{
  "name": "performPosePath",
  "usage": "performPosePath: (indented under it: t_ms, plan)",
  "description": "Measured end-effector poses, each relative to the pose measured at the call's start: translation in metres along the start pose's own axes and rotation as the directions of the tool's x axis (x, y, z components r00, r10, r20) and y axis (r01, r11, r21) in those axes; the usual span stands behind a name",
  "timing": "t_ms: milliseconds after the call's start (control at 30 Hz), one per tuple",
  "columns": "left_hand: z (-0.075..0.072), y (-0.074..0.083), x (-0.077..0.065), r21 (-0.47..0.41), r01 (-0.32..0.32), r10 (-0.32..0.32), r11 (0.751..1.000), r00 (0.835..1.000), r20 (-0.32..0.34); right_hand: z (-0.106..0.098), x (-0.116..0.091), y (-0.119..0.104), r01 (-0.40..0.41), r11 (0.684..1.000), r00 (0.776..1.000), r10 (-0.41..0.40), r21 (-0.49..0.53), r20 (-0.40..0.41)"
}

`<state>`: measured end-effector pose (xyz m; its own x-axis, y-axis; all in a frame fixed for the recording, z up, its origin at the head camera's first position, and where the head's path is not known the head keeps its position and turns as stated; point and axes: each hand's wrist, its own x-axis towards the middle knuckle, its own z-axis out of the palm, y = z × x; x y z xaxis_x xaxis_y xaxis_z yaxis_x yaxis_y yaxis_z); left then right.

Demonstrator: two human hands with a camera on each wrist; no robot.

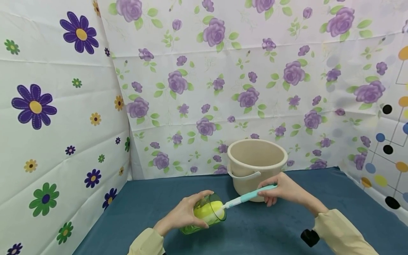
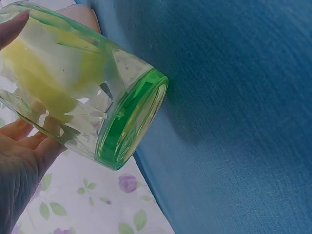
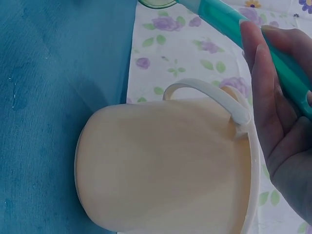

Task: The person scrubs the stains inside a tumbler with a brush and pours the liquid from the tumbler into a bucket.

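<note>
My left hand [image 1: 188,211] grips a green see-through glass [image 2: 127,114], tilted so its mouth faces right. Fingers and thumb curl round its sides, and in the left wrist view its thick green base angles down over the cloth. Inside sits the yellow and white sponge head of a cup brush [image 1: 214,209]. The brush's teal and white handle [image 1: 250,196] slants up out of the mouth to my right hand [image 1: 284,189], which holds it near its end between thumb and fingers. In the right wrist view the teal handle [image 3: 224,22] crosses the top right corner.
A cream bucket [image 1: 242,179] with its handle hanging down stands behind my right hand, near the back edge of the blue-covered table [image 1: 153,198]. Flower-printed sheets [image 1: 191,106] hang behind and at the left. Drops of water [image 3: 13,92] show on the blue cloth.
</note>
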<state>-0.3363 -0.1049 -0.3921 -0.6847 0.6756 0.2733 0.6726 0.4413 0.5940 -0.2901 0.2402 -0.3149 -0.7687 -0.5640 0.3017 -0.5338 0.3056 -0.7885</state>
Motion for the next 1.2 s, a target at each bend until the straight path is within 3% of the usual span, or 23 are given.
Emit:
performPosePath:
  t_ms: [367,800,1200]
  plan:
    - [-0.001,0.001,-0.001,0.0,0.003,-0.003,1.0,1.0,-0.008,-0.002,-0.001,-0.007,0.005,1.0,1.0,-0.005,0.018,-0.024]
    - [-0.001,0.0,0.0,-0.015,0.009,-0.009,1.0,1.0,0.001,-0.007,-0.002,-0.009,0.024,0.999,0.999,-0.025,-0.036,-0.045]
    - [-0.001,0.0,-0.001,-0.008,-0.007,0.007,1.0,1.0,0.0,-0.017,-0.005,0.019,-0.013,0.999,1.0,0.012,-0.032,-0.022]
